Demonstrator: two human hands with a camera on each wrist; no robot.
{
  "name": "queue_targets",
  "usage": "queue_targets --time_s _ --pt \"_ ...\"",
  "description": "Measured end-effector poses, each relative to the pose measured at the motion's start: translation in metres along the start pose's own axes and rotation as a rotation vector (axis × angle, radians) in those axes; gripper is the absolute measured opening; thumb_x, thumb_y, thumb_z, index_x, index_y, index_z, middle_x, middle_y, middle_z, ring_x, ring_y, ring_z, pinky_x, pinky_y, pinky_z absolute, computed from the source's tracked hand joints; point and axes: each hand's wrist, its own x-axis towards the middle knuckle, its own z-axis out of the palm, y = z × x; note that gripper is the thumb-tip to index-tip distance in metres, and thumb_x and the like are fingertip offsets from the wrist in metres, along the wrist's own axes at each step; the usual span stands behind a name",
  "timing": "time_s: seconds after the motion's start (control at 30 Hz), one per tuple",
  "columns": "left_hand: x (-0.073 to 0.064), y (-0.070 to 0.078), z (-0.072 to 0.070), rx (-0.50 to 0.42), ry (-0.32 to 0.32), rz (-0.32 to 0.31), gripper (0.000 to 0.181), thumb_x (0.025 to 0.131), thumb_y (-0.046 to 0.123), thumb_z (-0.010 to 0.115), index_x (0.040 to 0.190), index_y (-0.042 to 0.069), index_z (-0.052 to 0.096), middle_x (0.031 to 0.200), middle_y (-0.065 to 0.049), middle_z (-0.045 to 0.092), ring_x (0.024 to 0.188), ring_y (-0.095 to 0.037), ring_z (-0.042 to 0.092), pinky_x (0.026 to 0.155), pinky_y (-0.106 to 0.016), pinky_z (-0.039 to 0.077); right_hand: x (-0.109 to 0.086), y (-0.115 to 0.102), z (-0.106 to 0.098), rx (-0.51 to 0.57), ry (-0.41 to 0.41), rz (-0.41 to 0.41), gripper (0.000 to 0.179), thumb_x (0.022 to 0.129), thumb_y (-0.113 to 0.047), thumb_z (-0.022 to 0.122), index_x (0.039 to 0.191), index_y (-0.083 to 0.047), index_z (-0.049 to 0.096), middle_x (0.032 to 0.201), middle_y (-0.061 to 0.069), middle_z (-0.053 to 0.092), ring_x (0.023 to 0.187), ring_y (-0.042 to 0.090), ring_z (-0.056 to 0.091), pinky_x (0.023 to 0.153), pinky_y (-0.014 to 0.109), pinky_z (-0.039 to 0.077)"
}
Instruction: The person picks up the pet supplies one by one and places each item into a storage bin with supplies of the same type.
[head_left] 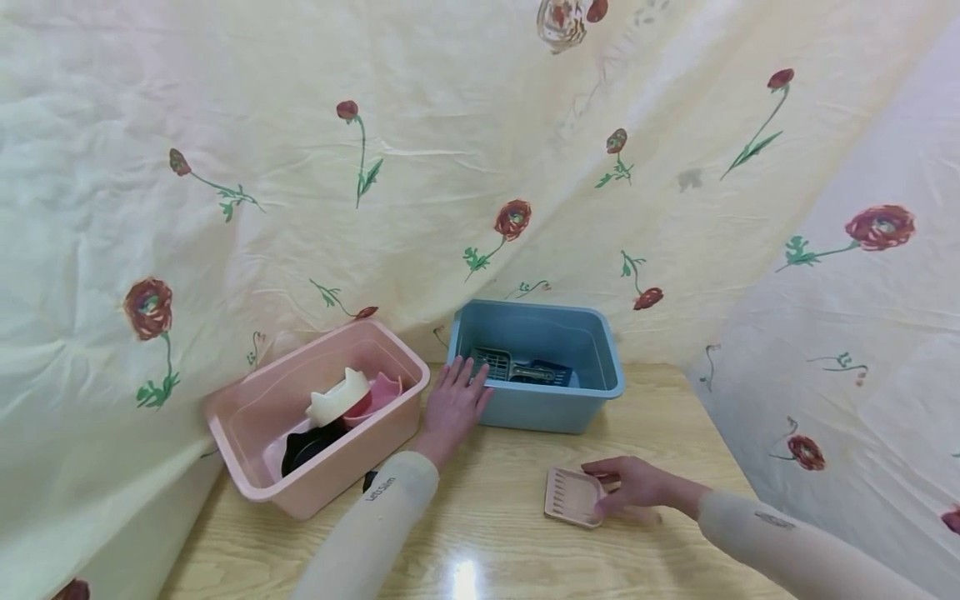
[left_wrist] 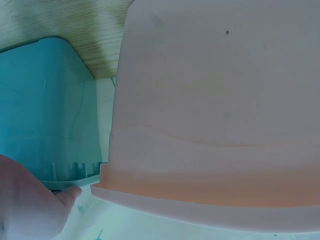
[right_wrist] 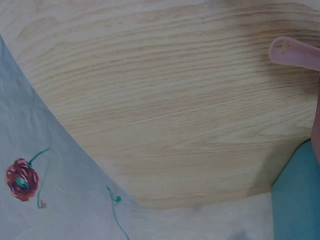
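A pink litter scoop lies on the table, its slotted end toward the left. My right hand holds it from the right, fingers at the far corner and thumb at the near side. The rounded end of its handle shows at the edge of the right wrist view. My left hand rests on the near left rim of a blue bin, fingers straight over the edge. Inside that bin lie a grey-green slotted scoop and a dark blue one.
Left of the blue bin stands a pink bin with cat-ear-shaped bowls: a white one, a pink one and a black one. Flowered cloth hangs behind and beside the wooden table. A small black object shows beside the left sleeve.
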Motion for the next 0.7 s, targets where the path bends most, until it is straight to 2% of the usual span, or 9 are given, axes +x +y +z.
queue_targets --time_s 0.13,0.27,0.37,0.4,0.5,0.6,0.63,0.7 --pt "0.0 0.001 0.0 -0.007 -0.01 -0.006 0.052 0.114 0.047 0.046 0.159 0.021 0.053 0.163 -0.01 0.051 0.155 -0.031 0.043 0.129 -0.045 0.032 0.007 -0.009 0.0 -0.033 -0.032 0.019 0.073 0.089 -0.019 0.089 0.144 0.014 0.056 0.142 0.03 0.064 0.124 0.045 0.068 0.1 0.055 0.058" --pt "0.0 0.002 -0.001 -0.017 -0.023 -0.006 0.053 0.114 0.047 0.045 0.16 0.021 0.052 0.164 -0.01 0.05 0.155 -0.031 0.042 0.129 -0.045 0.031 0.008 -0.01 -0.004 -0.08 -0.037 -0.004 0.077 0.087 -0.025 0.091 0.145 0.011 0.057 0.142 0.027 0.065 0.128 0.046 0.066 0.102 0.058 0.057" --pt "0.0 0.002 -0.002 -0.01 -0.028 -0.002 0.053 0.114 0.047 0.046 0.16 0.022 0.052 0.164 -0.01 0.05 0.155 -0.031 0.041 0.129 -0.045 0.031 0.004 -0.004 -0.011 -0.16 -0.037 -0.058 0.081 0.086 -0.037 0.091 0.146 0.006 0.059 0.143 0.025 0.066 0.129 0.045 0.065 0.1 0.059 0.058" --pt "0.0 0.001 -0.002 -0.007 -0.028 -0.003 0.053 0.114 0.047 0.046 0.16 0.022 0.052 0.164 -0.01 0.05 0.155 -0.031 0.042 0.129 -0.045 0.031 0.004 0.005 -0.014 -0.201 -0.035 -0.114 0.081 0.087 -0.04 0.09 0.149 0.002 0.059 0.145 0.022 0.066 0.129 0.041 0.066 0.099 0.055 0.06" --pt "0.001 0.0 -0.001 0.002 -0.02 -0.005 0.053 0.113 0.046 0.048 0.16 0.022 0.052 0.163 -0.01 0.051 0.155 -0.031 0.042 0.129 -0.045 0.032 -0.004 0.009 -0.023 -0.286 -0.047 -0.164 0.081 0.088 -0.045 0.089 0.15 -0.002 0.059 0.145 0.018 0.066 0.128 0.04 0.066 0.1 0.058 0.058" --pt "0.001 -0.001 0.001 0.0 -0.001 -0.003 0.052 0.113 0.045 0.05 0.159 0.022 0.054 0.162 -0.01 0.053 0.154 -0.031 0.043 0.128 -0.045 0.033 -0.012 0.007 -0.028 -0.353 -0.061 -0.162 0.081 0.086 -0.042 0.091 0.149 -0.001 0.06 0.144 0.016 0.067 0.128 0.039 0.066 0.103 0.059 0.055" --pt "0.001 -0.002 0.001 0.0 0.006 -0.001 0.051 0.113 0.045 0.05 0.158 0.022 0.055 0.161 -0.01 0.053 0.154 -0.031 0.044 0.128 -0.045 0.033 -0.016 -0.001 -0.029 -0.366 -0.076 -0.115 0.082 0.083 -0.04 0.093 0.147 0.001 0.061 0.143 0.018 0.068 0.128 0.042 0.065 0.104 0.062 0.054" --pt "0.0 -0.002 0.002 0.0 0.016 0.003 0.051 0.113 0.046 0.05 0.157 0.021 0.056 0.16 -0.01 0.054 0.154 -0.031 0.044 0.128 -0.045 0.033 -0.021 -0.004 -0.03 -0.408 -0.09 -0.095 0.082 0.08 -0.036 0.094 0.145 0.002 0.062 0.141 0.018 0.069 0.127 0.039 0.066 0.104 0.058 0.055"
